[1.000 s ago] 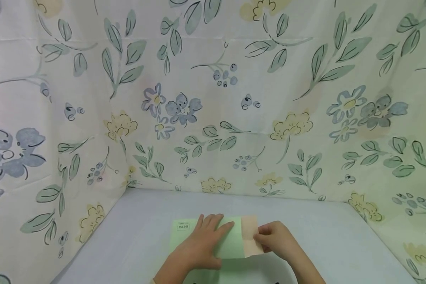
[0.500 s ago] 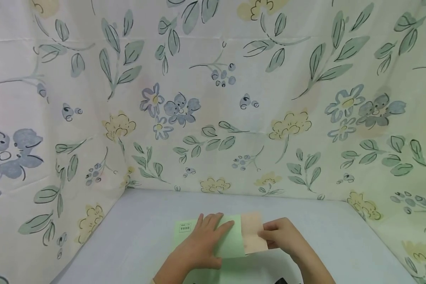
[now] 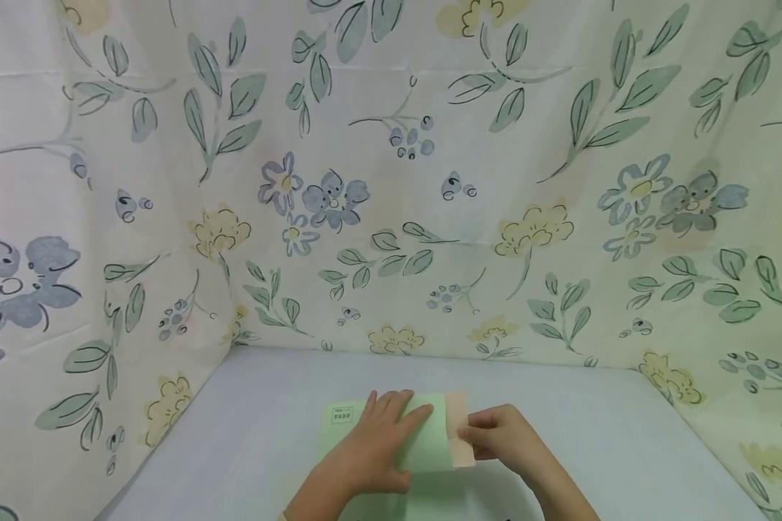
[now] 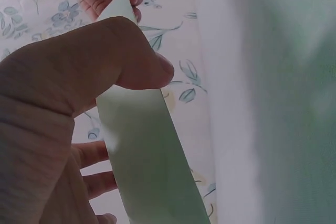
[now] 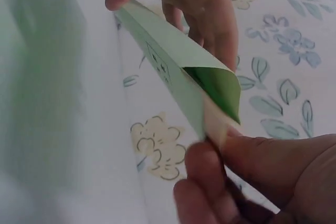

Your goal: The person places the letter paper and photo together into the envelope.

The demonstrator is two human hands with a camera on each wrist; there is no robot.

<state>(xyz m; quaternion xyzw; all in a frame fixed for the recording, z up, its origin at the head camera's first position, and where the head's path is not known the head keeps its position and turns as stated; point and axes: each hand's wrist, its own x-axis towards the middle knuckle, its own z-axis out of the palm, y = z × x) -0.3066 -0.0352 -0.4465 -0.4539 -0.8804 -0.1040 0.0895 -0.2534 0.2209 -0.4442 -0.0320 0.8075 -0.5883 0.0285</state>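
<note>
A pale green paper envelope [image 3: 430, 452] is held above the white table in the head view, with a small printed box near its far left corner. Its open end gapes in the right wrist view, where a peach slip of paper [image 5: 212, 121] sticks out. My left hand [image 3: 373, 452] grips the envelope across its middle, thumb on one face and fingers on the other, as the left wrist view shows. My right hand [image 3: 503, 435] pinches the slip's outer edge between thumb and fingers, close to the opening. The slip's inner part is hidden inside the envelope.
The white tabletop [image 3: 247, 420] spreads out under both hands. A floral cloth [image 3: 391, 181] hangs behind it and along its left and right sides. Small dark tips show at the bottom edge of the head view.
My right hand first drew a little to the right with the peach slip, then came back left, so less of the slip shows now. My left hand stayed nearly still on the envelope.
</note>
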